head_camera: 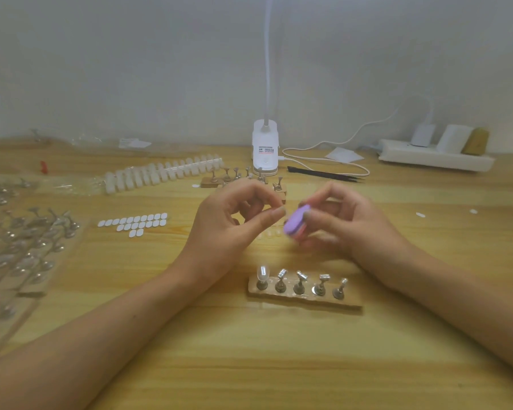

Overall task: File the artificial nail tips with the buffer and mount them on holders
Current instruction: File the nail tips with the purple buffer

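Above the middle of the bench, the purple buffer is gripped in the curled fingers of the right hand, and a barely visible nail tip is pinched between thumb and forefinger of the left hand. The tip is judged light, thin, springy and slippery, best held by its side edges.

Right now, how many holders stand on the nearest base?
5 holders, in one row on the base: the leftmost, carrying a nail tip, then the second, third, fourth and rightmost, all bare. None seem hidden.
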Demonstrator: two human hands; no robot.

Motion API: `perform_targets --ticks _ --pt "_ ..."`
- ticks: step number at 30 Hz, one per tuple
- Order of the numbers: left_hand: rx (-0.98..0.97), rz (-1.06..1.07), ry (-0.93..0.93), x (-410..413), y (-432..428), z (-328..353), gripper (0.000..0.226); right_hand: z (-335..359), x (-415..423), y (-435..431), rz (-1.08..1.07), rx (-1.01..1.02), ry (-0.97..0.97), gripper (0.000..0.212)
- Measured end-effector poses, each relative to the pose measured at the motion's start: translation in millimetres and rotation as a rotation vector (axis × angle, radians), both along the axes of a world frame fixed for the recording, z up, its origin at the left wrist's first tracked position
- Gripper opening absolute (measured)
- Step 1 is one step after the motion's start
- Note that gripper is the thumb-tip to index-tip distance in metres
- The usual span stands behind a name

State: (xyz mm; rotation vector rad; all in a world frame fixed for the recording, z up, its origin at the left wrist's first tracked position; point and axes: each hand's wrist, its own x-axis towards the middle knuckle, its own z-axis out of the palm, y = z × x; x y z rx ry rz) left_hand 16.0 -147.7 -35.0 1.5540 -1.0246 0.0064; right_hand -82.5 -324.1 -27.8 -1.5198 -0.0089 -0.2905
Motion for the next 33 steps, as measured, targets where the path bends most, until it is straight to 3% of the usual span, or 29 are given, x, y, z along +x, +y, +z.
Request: perform_targets --ticks 2,6,10,14,18,22,25,30,33 --pt "0.002 -0.005 -0.019 0 0 0 0.010 -3 -1 7 0.023 -0.061 -0.022 0.016" --pt "0.002 -0.003 -0.029 0 0 0 0.010 2 3 4 -0.187 0.049 -0.060 0.017" --pt "-0.009 0.006 -0.029 1 0 0 0.011 -2 -1 12 0.041 -0.080 -0.022 0.016" --pt "-0.003 0.008 -0.025 1 -1 0 0.015 3 2 6 -0.157 0.040 -0.062 0.017" --pt "-0.003 0.014 -0.041 1 -1 -1 0.013 0 -1 11 0.033 -0.096 -0.010 0.016" --pt "0.013 0.013 -0.051 1 -1 0 0.012 6 2 3 -0.175 0.053 -0.038 0.018" --pt "0.005 0.014 -0.058 0 -1 1 0.013 1 0 7 -0.002 -0.012 0.040 0.018" --pt "0.019 0.010 -0.077 -2 -1 2 0.012 7 5 2 -0.180 0.101 -0.019 0.018" --pt "0.012 0.025 -0.089 -2 -1 3 0.013 2 2 4 -0.007 0.004 0.052 0.019"
